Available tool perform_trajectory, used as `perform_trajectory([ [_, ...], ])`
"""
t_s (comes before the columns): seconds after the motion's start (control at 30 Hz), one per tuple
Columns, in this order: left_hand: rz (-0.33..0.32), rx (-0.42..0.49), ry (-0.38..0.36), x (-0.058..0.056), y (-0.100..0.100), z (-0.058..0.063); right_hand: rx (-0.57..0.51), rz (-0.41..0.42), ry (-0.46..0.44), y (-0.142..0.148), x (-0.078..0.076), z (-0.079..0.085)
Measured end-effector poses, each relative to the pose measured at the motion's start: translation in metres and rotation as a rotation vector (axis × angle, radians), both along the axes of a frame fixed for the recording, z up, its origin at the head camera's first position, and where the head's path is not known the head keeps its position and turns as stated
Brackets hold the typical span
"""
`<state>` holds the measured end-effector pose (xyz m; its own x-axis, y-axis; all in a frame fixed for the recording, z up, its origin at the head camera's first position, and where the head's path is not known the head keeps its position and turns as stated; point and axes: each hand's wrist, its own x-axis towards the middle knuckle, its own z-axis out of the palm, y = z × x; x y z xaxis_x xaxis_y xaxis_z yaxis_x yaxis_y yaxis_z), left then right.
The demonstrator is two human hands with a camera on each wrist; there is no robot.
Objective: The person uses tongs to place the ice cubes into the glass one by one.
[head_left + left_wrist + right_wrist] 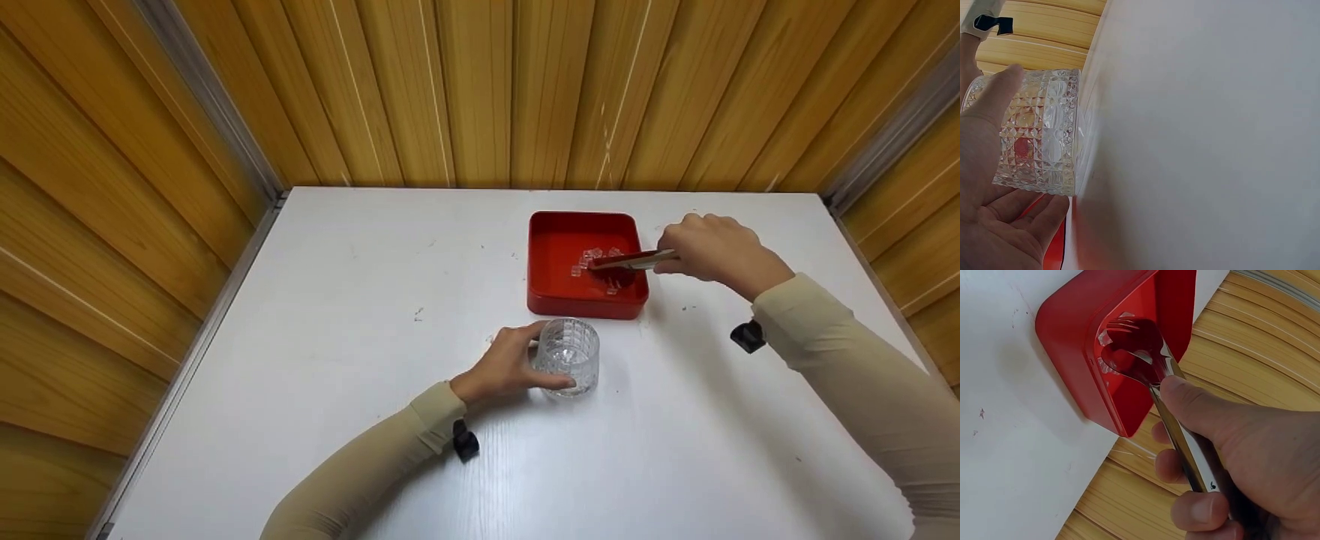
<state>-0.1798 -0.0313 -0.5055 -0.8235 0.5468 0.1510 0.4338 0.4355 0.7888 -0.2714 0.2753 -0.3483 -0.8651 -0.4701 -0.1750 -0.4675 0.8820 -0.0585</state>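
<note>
My left hand (506,366) holds a cut-patterned clear glass tumbler (581,360) upright on the table, thumb on the near side and fingers round the far side. In the left wrist view the thumb lies along the ribbed glass (1053,135). With my right hand (712,247) I grip metal serving tongs (637,260), whose tips reach down into a square red tray (547,304). One tip of the tongs (1176,433) has fork-like tines, the other is rounded like a spoon. Small clear cubes (595,253) lie on the tray floor around the tips.
The white table (360,300) carries the tray and tumbler, with the tray just behind the tumbler. Yellow wood-look panels (480,90) stand behind and at both sides, with grey metal posts (217,97) in the corners. A few dark specks mark the tabletop.
</note>
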Motion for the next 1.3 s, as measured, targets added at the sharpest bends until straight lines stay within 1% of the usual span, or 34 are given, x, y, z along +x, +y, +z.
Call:
perform_trajectory([
  [0.13, 0.001, 0.001, 0.001, 0.0, 0.0, 0.0, -0.003, -0.004, -0.017, 0.0, -0.001, -0.005],
  [0.37, -0.006, -0.012, 0.048, -0.001, 0.0, -0.001, -0.004, 0.006, 0.011, 0.003, -0.001, -0.013],
  [0.53, 0.0, -0.034, 0.056, 0.0, 0.0, -0.001, -0.011, -0.008, -0.019, 0.004, -0.002, -0.018],
  [0.7, 0.0, -0.036, 0.05, -0.001, 0.0, 0.0, -0.018, -0.008, -0.021, 0.005, -0.003, -0.019],
  [0.83, -0.008, -0.019, 0.042, -0.001, 0.001, -0.001, -0.02, -0.011, -0.024, 0.006, -0.003, -0.021],
  [1.13, 0.001, -0.041, 0.051, -0.002, 0.0, -0.001, -0.041, -0.046, -0.056, 0.006, -0.004, -0.023],
  [1.3, -0.002, -0.029, 0.042, -0.001, 0.001, 0.0, -0.051, -0.013, -0.014, 0.006, -0.001, -0.022],
])
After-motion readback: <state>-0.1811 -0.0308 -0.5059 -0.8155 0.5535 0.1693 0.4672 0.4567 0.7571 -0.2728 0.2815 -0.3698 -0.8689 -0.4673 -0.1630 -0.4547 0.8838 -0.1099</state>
